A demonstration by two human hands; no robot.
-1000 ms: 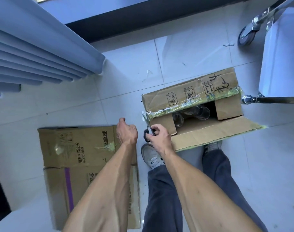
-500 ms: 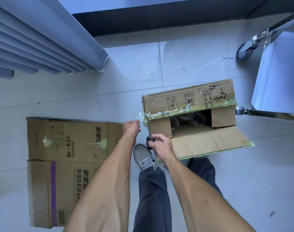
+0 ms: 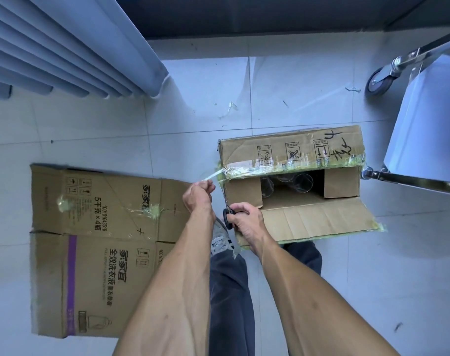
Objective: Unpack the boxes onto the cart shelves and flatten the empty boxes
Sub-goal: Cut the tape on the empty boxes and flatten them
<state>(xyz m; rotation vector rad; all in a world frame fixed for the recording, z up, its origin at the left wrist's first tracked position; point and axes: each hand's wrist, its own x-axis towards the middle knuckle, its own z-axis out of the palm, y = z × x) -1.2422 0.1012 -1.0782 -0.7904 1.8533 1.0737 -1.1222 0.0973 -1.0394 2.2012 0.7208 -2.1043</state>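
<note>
An open cardboard box (image 3: 290,152) stands on the floor with its near flap (image 3: 319,219) folded down. Clear glasses (image 3: 285,185) show inside it. My left hand (image 3: 197,195) pinches a strip of clear tape (image 3: 213,175) stretched off the box's left corner. My right hand (image 3: 244,218) grips black-handled scissors (image 3: 227,217) just left of the box, blades pointing up along its left side. A flattened cardboard box (image 3: 95,242) lies on the floor to the left. The cart (image 3: 424,119) stands at the right edge.
A curtain (image 3: 72,44) hangs at the upper left. The cart's caster wheel (image 3: 379,82) and a chrome rail (image 3: 408,179) sit close to the box's right side. My shoe (image 3: 220,238) is between the two boxes. Small tape scraps lie on the floor tiles.
My left hand has taken hold of the tape at the box's left corner and pulls it out to the left. The right hand with the scissors stays beside the box.
</note>
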